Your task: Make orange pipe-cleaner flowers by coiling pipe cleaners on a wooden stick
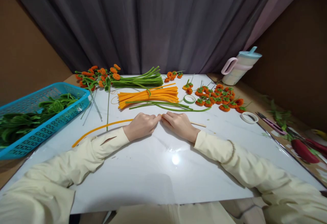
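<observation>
My left hand (142, 125) is closed around an orange pipe cleaner (99, 127), whose free length curves out to the left above my sleeve. My right hand (178, 124) is closed too, with a thin pale stick (198, 124) poking out behind it to the right. The fingertips of both hands meet over the white tabletop (153, 173); what they pinch there is hidden. Just beyond them lie loose green pipe cleaners (168, 105) and a thick bundle of orange pipe cleaners (148, 97).
Green pipe cleaners (138, 81) and orange flowers (95, 75) lie farther back. A blue basket (48, 123) with green leaves stands left. At right are orange flower heads (217, 96), tape rolls (249, 117), scissors (272, 124), red-handled pliers (305, 150) and a cup (238, 68).
</observation>
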The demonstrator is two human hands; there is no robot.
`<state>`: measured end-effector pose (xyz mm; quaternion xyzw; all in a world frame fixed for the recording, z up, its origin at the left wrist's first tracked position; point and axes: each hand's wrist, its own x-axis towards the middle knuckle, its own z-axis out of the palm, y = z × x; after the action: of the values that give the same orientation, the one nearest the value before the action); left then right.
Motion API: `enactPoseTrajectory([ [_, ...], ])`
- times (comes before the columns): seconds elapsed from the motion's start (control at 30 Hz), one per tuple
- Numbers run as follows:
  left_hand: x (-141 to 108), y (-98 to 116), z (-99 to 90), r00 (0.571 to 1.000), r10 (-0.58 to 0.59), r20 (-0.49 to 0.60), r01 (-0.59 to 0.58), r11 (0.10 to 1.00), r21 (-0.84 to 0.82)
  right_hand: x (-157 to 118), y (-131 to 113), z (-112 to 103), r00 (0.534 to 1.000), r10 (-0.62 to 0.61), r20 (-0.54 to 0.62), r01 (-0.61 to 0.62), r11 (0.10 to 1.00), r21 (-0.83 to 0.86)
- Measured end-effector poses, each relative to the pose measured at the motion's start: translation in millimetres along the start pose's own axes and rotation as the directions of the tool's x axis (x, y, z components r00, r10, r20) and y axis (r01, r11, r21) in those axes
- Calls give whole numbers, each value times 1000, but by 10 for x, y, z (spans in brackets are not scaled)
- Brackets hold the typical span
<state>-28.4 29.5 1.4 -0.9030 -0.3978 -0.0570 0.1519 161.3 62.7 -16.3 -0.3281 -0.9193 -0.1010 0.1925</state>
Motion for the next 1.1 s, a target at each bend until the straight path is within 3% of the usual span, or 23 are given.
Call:
enactPoseTrajectory([
  [0.27,40,-56,-79,987,-27,158,47,991,-128,-7,11,27,999,-19,-32,18,999,-32],
  [0.5,62,-183,-77,994,-1,109,38,939,-343,-20,40,28,992,-120,-44,116,990,-84],
  [0.73,67,-180,-77,995,-34,91,67,917,-393,-15,41,31,983,-174,-59,168,981,-96],
  [0.93,84,-209,-32,992,-106,63,122,803,-584,-18,42,40,988,-147,-53,143,988,-65],
  [1.1,103,-234,-52,983,-148,111,184,720,-669,-18,42,33,986,-163,-41,160,985,-71],
])
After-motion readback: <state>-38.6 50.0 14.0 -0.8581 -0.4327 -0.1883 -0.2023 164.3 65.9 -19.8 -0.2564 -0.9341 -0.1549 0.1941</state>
